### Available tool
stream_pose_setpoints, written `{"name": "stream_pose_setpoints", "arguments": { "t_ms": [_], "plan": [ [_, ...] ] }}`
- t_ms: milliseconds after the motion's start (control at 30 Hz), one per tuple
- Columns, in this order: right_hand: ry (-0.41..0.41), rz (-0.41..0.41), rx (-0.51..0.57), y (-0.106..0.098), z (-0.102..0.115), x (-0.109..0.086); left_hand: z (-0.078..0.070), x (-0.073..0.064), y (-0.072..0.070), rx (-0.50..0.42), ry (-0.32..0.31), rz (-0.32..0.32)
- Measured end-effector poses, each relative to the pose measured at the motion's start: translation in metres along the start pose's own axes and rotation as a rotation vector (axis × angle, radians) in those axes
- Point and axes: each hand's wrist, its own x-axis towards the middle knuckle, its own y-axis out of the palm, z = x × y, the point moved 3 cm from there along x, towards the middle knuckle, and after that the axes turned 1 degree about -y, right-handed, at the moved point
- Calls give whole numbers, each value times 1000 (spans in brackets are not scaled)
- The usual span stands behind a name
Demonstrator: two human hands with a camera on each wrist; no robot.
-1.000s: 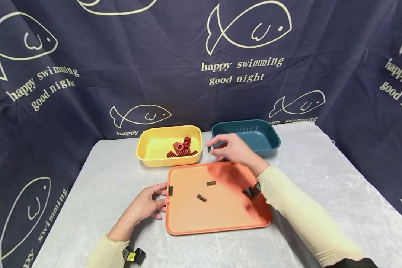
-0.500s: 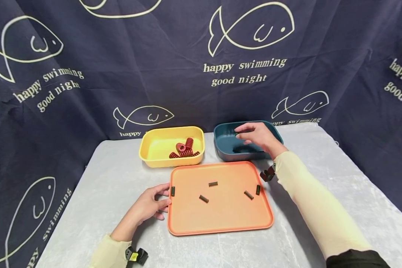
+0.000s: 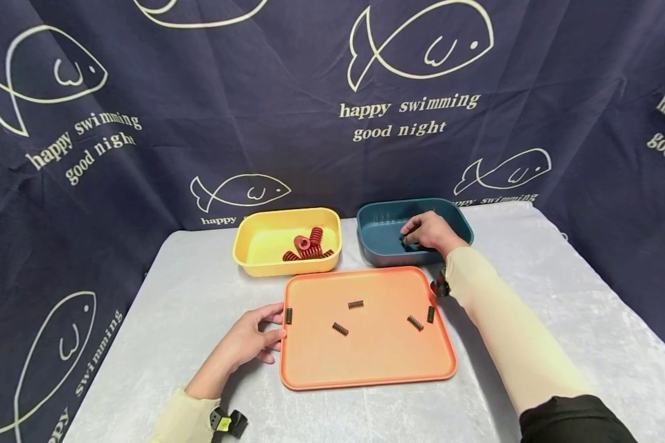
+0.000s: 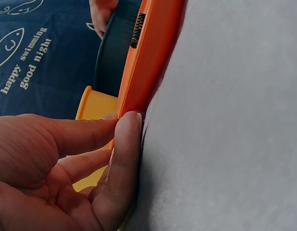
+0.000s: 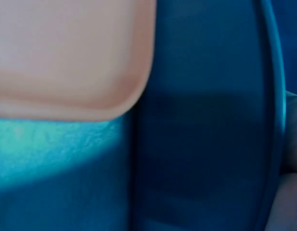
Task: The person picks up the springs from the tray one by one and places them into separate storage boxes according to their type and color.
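Observation:
My left hand (image 3: pixel 249 337) grips the left rim of an orange tray (image 3: pixel 366 363); in the left wrist view its thumb and fingers pinch the edge. Several small dark coil springs (image 3: pixel 356 304) lie scattered on the tray. My right hand (image 3: pixel 429 231) reaches down inside the dark teal bin (image 3: pixel 375 243). A dark green spring (image 3: pixel 403 239) shows at its fingertips, pinched between thumb and fingers and partly hidden by them. In the right wrist view, the bin wall (image 5: pixel 211 110) covers most of that hand, leaving only some fingers (image 5: pixel 295 139) at the right edge.
A yellow bin (image 3: pixel 255 246) holding several red springs (image 3: pixel 314 235) stands left of the teal one, behind the tray. A pale grey cloth (image 3: pixel 199 277) covers the table. Dark blue fish-print fabric (image 3: pixel 310 123) hangs close behind the bins.
My right hand has carried the spring from between the two bins rightwards over the teal bin, then down into it. My left hand keeps its grip on the tray.

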Motion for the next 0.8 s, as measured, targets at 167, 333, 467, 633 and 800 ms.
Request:
{"name": "stream_pose_setpoints", "arguments": {
  "t_ms": [167,333,467,633,800],
  "plan": [
    [-67,-31,-161,2,3,2,-1,-1,1,8,11,1],
    [-92,-40,-139,4,4,0,0,0,1,12,8,-4],
    [-78,-56,82,-2,8,-6,0,0,1,11,8,-5],
    [-112,11,387,-10,24,-25,-1,-1,1,7,5,0],
    [-218,82,487,-7,49,-46,0,-1,1,2,1,-3]
  ]
}}
